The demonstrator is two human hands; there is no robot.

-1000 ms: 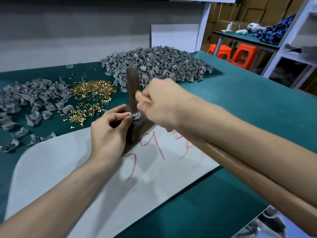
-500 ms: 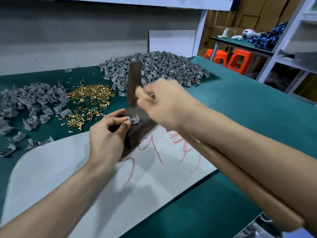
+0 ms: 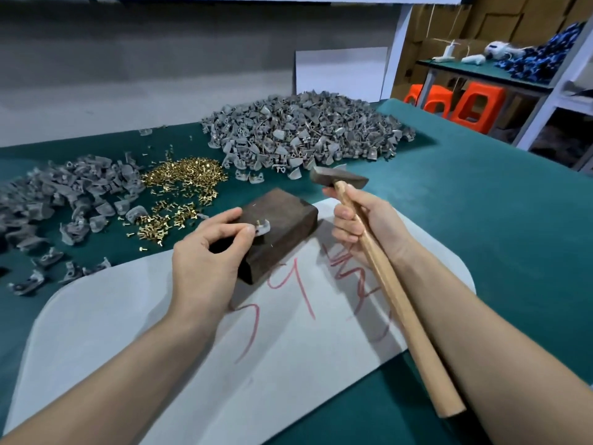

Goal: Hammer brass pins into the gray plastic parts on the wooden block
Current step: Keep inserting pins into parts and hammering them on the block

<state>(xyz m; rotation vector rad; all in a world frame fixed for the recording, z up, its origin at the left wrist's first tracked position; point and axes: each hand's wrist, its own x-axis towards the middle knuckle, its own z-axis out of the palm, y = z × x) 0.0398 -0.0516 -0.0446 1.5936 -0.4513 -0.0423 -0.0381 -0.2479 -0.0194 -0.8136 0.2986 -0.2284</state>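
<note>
Green felt table (image 3: 481, 226), white sheet (image 3: 144, 348) with red scrawl laid on it near the front edge. Wooden block (image 3: 285, 213) sits on the sheet's far edge, dark and skewed relative to the sheet. One gray part (image 3: 263, 227) lies on the block's top face, near the left-front side, with a brass pin (image 3: 258, 222) standing in it; how deep the pin sits is too small to tell. Left hand (image 3: 208, 255) pinches that part between thumb and forefinger, other fingers curled under against the block's side. Right hand (image 3: 362, 226) is wrapped around the hammer (image 3: 394, 300) handle, high up close to the head. Hammer head (image 3: 338, 178) is in the air beyond and right of the block, not touching block or part. Handle runs back along the right forearm to the lower right. Loose stock behind the block: brass pin heap (image 3: 186, 178) on the felt just left of it, big gray parts pile (image 3: 305, 130) at the back, smaller gray parts pile (image 3: 64, 194) on the far left, strays scattered near the sheet's left corner. Orange stools (image 3: 478, 104) under a second bench in the back right.
</note>
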